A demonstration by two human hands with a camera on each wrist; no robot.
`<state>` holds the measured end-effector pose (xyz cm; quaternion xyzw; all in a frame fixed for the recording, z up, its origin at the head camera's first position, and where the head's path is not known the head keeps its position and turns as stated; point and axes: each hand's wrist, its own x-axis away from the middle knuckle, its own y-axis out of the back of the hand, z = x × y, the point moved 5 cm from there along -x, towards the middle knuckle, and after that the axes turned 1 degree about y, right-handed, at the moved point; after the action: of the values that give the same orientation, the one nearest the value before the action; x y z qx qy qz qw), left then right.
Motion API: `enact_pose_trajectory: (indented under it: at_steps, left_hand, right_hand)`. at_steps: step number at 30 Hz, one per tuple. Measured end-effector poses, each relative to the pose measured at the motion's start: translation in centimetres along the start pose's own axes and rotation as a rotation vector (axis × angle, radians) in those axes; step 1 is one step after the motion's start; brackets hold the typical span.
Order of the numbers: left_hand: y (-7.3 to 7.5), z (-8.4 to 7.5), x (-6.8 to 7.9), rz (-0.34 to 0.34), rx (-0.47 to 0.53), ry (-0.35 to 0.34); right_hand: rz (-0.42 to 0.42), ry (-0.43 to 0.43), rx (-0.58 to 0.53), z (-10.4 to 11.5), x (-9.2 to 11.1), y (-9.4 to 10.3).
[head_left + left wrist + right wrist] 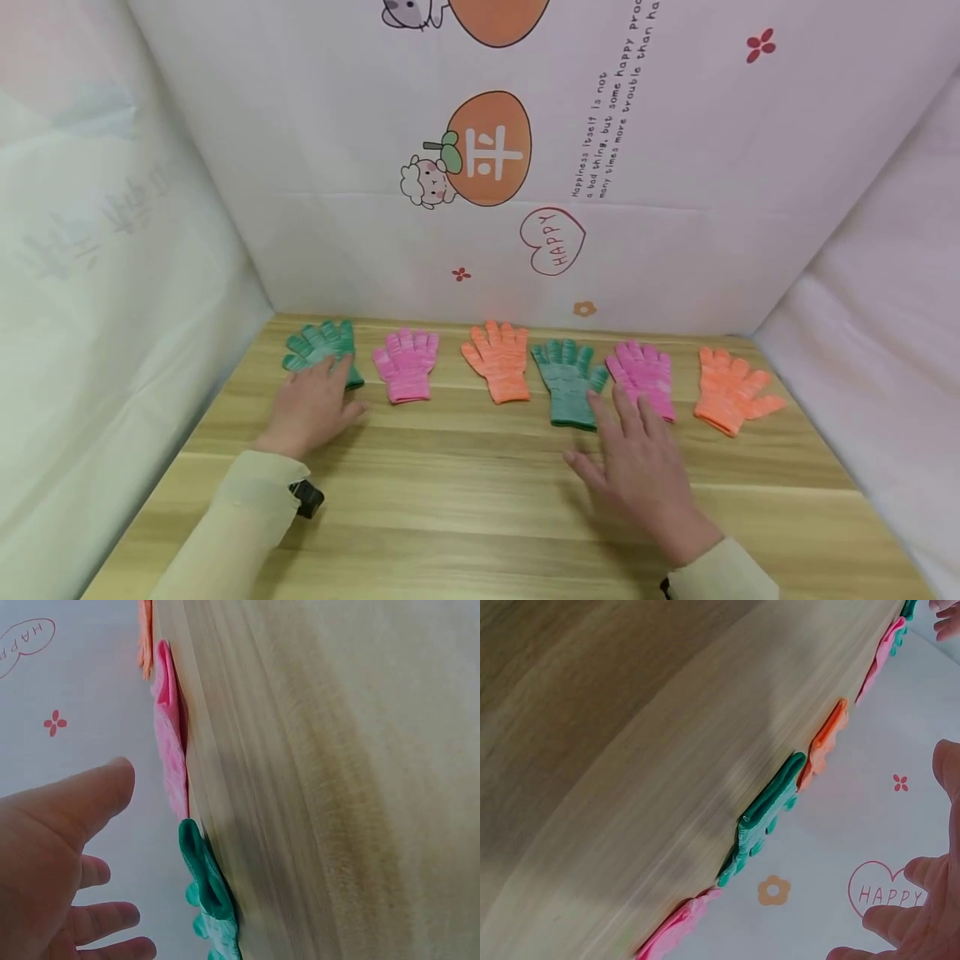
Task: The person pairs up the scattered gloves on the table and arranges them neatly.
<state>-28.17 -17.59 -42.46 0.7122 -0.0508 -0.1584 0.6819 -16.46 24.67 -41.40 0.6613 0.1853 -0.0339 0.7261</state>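
Near the far-left corner of the surface (435, 500), the left hand (313, 408) hovers over the left green glove (318, 340), its fingers extended and gripping nothing. The right hand (641, 467), also empty with fingers spread, hovers in front of the right green glove (568, 385) and right pink glove (639, 367), along the far edge. Those two lie so close that a wide pinch might catch both; a low sideways sweep by the left hand could knock the left pink glove (408, 365) askew.
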Motion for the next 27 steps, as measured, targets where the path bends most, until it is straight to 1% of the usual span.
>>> enact_pose_trajectory:
  at_steps: [4,7,13,20,24,27]
  left_hand:
    - [0.1,0.3,-0.4,-0.008,-0.024,-0.014]
    - [-0.1,0.6,-0.8,0.007,-0.027,-0.016]
    - [-1.0,1.2,-1.5,0.091,-0.006,0.014]
    - [-2.6,2.1,-2.1,0.184,0.010,0.037]
    - [-3.2,2.4,-2.4,0.201,0.004,0.036]
    - [-3.3,2.5,-2.5,0.201,-0.001,0.029]
  right_hand:
    - [0.020,-0.016,-0.009,0.0,0.1,-0.1]
    - [0.027,-0.025,-0.011,0.0,0.1,-0.2]
    - [0.031,-0.032,-0.007,-0.1,0.3,-0.1]
    - [0.036,-0.037,-0.003,-0.1,0.3,-0.2]
    - [0.039,-0.035,0.002,-0.1,0.4,-0.3]
    - [0.037,-0.032,0.004,0.0,0.4,-0.3]
